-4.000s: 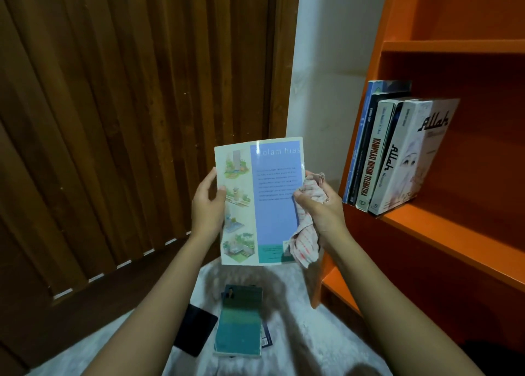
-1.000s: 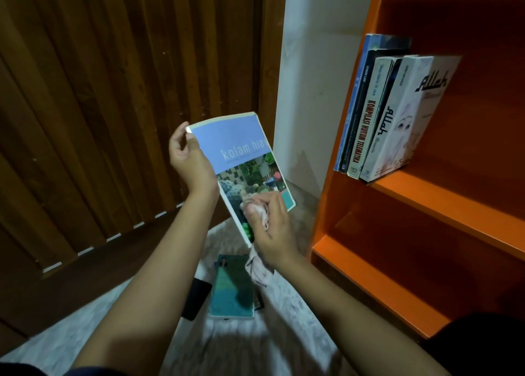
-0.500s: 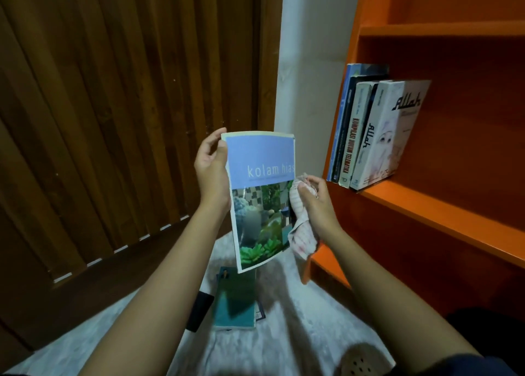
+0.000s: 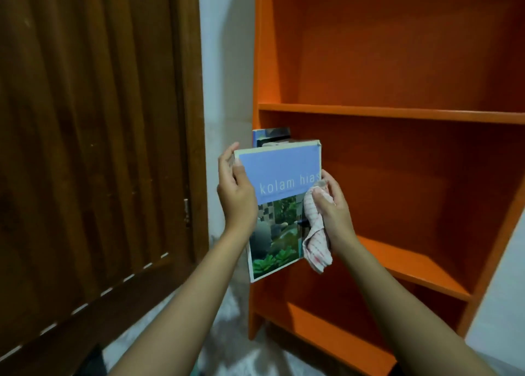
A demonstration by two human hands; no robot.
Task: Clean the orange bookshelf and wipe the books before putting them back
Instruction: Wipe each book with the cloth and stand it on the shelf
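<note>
1. Book [image 4: 284, 171]: blue cover lettered "kolam hias" above a garden photo. It is held upright with the cover toward the camera, in front of the left upright of the orange bookshelf [image 4: 397, 114], level with the middle compartment. Cannot tell whether it touches the shelf.
2. Left hand [image 4: 237, 194]: at 9 o'clock of the book, curled round its upper left edge, with the thumb on the cover and the fingers behind.
3. Right hand [image 4: 335, 208]: at 3 o'clock of the book, fingers curled round a bunched checked cloth [image 4: 316, 242] and pressing it to the book's right edge. The loose end of the cloth hangs toward 5 o'clock.
4. Shelved books [image 4: 271, 137]: only the tops show, at 12 o'clock of the held book, at the left end of the middle compartment. The rest is hidden behind it.
5. Wooden door [image 4: 99, 148]: at 9 o'clock of the frame. A strip of white wall [image 4: 227, 63] lies between the door and the bookshelf.
6. Pale floor [image 4: 227, 304]: at 6 o'clock, between the forearms.
</note>
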